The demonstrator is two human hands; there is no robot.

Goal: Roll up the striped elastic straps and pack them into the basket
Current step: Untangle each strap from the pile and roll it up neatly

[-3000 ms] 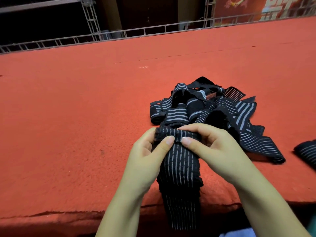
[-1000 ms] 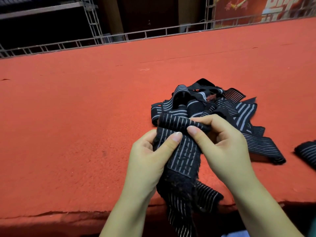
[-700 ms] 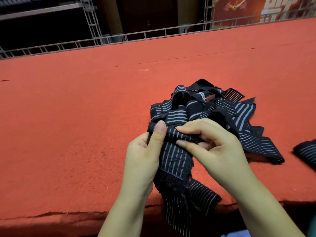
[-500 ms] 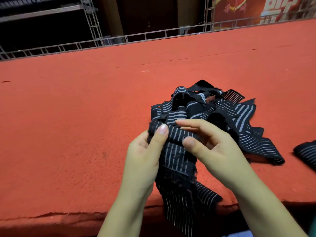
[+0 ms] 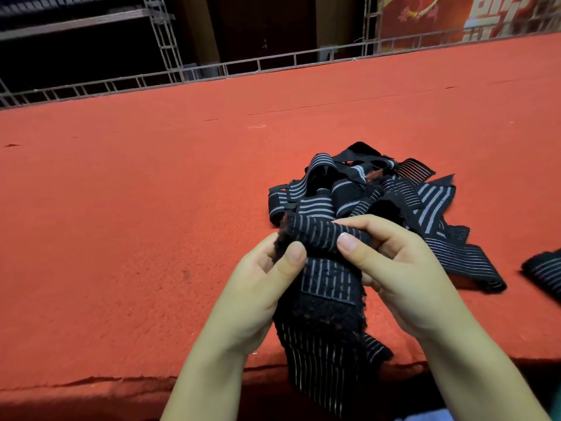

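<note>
Red felt-covered worktop [image 5: 151, 223], stretching wide and deep, near edge frayed along the bottom of the view. Beyond the far edge, metal truss railing [image 5: 212, 69] against a dark background, with a red banner [image 5: 440, 16] at upper right.

On the worktop, right of centre: loose pile of striped elastic straps [image 5: 394, 192], black with pale stripes, tangled and overlapping, one end trailing out flat toward the right. Farther right, well apart from the pile and cut off by the frame edge, another striped piece [image 5: 543, 270]; cannot tell whether rolled.

Nearer the camera, just in front of the pile: one strap [image 5: 324, 287] held up between both hands, upper end partly rolled into a horizontal cylinder, loose tail hanging down past the worktop's near edge, with a fuzzy black patch across its middle.

Left hand [image 5: 258, 293] gripping the roll's left end, thumb pressed on the front, fingers [image 5: 267, 247] curled behind. Right hand [image 5: 403, 268] gripping the roll's right end, thumb laid across the front, curled fingers wrapped over the top. Both pinching the rolled part. No basket visible.
</note>
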